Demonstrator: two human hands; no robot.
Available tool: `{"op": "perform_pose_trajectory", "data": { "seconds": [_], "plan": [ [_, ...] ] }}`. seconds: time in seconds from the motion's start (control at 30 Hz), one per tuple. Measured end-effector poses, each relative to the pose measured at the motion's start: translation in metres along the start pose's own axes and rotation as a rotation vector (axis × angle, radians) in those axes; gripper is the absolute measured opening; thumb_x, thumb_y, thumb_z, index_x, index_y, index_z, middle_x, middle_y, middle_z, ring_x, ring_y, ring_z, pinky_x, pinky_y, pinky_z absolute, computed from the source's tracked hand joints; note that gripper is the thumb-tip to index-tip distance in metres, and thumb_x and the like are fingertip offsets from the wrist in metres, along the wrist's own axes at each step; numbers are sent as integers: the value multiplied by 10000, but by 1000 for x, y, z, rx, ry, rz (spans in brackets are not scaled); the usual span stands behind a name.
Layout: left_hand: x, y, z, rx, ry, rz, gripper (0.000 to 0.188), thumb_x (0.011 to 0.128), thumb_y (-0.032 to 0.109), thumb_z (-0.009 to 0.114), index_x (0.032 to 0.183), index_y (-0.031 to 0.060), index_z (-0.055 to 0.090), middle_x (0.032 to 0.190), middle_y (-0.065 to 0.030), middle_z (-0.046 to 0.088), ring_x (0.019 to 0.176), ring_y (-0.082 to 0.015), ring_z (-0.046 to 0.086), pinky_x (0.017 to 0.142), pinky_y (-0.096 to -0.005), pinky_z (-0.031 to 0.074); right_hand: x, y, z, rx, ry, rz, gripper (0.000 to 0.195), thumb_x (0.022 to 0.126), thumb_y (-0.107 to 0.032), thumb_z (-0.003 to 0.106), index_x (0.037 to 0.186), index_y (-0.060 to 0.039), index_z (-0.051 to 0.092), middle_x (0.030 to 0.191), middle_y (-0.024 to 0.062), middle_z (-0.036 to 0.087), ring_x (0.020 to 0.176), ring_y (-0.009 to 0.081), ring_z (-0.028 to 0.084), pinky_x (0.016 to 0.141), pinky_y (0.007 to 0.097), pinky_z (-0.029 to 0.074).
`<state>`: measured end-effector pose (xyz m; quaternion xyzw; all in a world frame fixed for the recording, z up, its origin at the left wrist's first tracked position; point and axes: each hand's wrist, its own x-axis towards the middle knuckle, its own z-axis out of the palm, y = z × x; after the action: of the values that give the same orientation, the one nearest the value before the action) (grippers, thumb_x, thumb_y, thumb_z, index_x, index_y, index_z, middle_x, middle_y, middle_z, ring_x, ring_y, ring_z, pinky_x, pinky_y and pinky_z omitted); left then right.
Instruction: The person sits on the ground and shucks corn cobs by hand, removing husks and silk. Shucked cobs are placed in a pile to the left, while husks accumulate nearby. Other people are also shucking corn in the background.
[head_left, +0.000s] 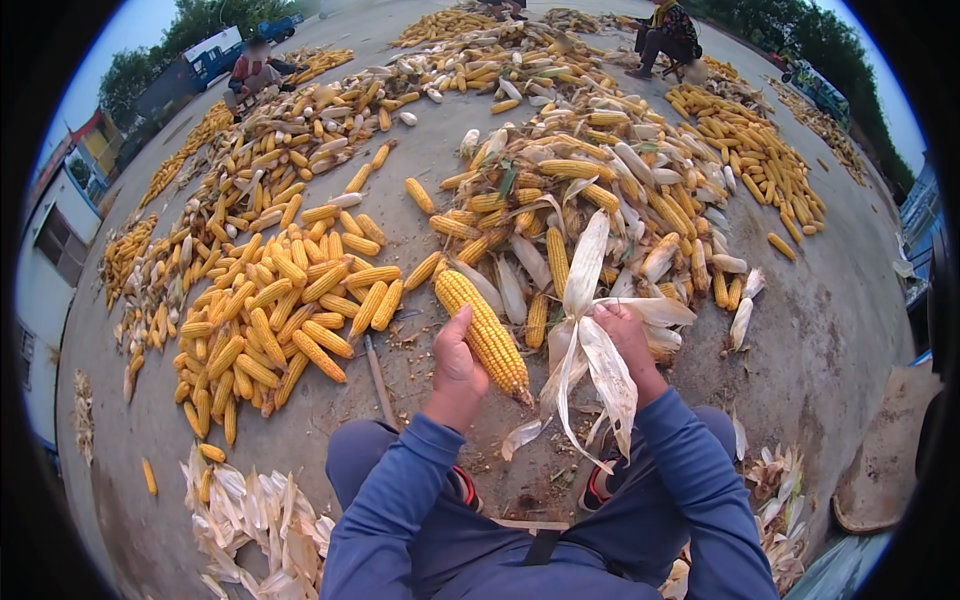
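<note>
My left hand grips a bare yellow ear of corn, its pointed end tilted down towards me. In my right hand is a bunch of pale, dry corn husk, whose strips splay upward, rightward and down between my knees. The ear and the husk are apart. Just beyond both hands lies a heap of corn ears partly in their husks. To the left of my left hand spreads a pile of husked yellow ears.
A wooden stick lies on the concrete by my left knee. Loose husks are heaped at lower left and lower right. Two people, one seated at upper left and one at upper right, are beside further corn piles. Blue vehicles stand behind.
</note>
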<state>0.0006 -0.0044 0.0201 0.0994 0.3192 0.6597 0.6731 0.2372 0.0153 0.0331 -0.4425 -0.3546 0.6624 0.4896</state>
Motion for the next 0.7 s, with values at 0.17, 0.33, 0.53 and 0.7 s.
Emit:
{"op": "perform_pose_trajectory", "data": {
  "seconds": [0.17, 0.33, 0.53, 0.7],
  "plan": [
    [-6, 7, 7, -12, 33, 1, 359, 971, 323, 532, 1181, 31, 528, 994, -130, 616, 856, -305, 651, 795, -512, 564, -9, 8, 8, -77, -14, 58, 197, 993, -159, 517, 1070, -8, 619, 875, 19, 640, 728, 81, 577, 663, 248, 478],
    [-13, 7, 4, 21, 6, -35, 398, 965, 337, 538, 1188, 9, 504, 978, -158, 618, 836, -315, 663, 788, -516, 575, -12, 2, 17, -82, -32, 62, 183, 996, -177, 513, 1026, -32, 619, 872, 13, 636, 725, 78, 576, 654, 250, 479],
    [-3, 6, -7, 24, 16, -46, 450, 963, 376, 561, 1203, 2, 489, 980, -189, 613, 874, -338, 662, 792, -506, 575, -8, 4, 5, -17, -19, 12, 163, 991, -165, 550, 1016, -23, 626, 829, 37, 669, 636, 93, 616, 574, 237, 505],
    [-2, -1, -11, 11, 19, -79, 432, 971, 372, 553, 1190, 8, 479, 951, -204, 612, 820, -342, 665, 752, -481, 584, 16, -16, -67, 67, 55, -194, 140, 965, -138, 551, 997, -26, 628, 887, 56, 630, 759, 170, 622, 685, 297, 506]
  ]
}}
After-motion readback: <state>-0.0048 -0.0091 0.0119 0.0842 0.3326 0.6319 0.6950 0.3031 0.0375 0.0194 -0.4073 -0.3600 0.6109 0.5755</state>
